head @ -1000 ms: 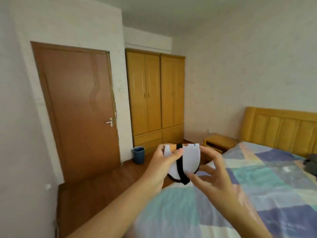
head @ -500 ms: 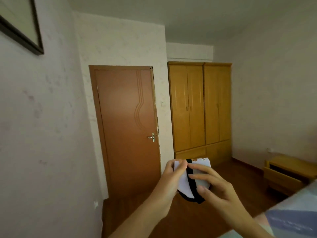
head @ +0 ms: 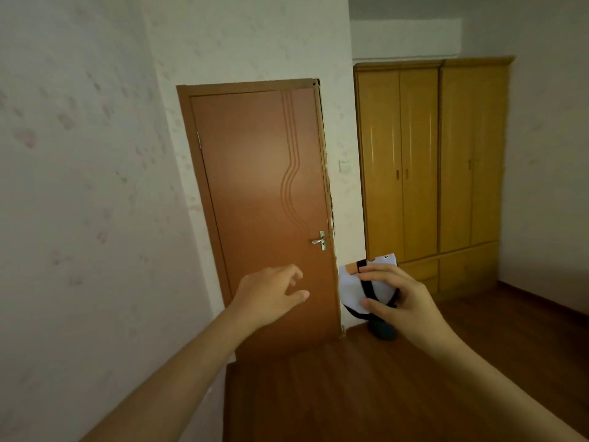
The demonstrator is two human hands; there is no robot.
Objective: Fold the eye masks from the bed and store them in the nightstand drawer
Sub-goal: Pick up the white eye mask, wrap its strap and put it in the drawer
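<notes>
A folded white eye mask [head: 353, 290] with a black strap and an orange patch is held up in front of me. My right hand [head: 398, 298] grips it, thumb under and fingers over the top. My left hand [head: 271, 290] hangs in the air to the left of the mask, apart from it, with its fingers loosely spread and nothing in it. The bed and the nightstand are out of view.
A brown door [head: 264, 202] is straight ahead, shut, with a metal handle [head: 318, 240]. A yellow wooden wardrobe [head: 433, 161] stands to the right. A dark bin [head: 384, 331] sits on the wooden floor [head: 366, 393] behind the mask. A wall runs along the left.
My left hand has let go of the mask and moved left; only my right hand holds it now. My view has turned left, away from the bed and nightstand.
</notes>
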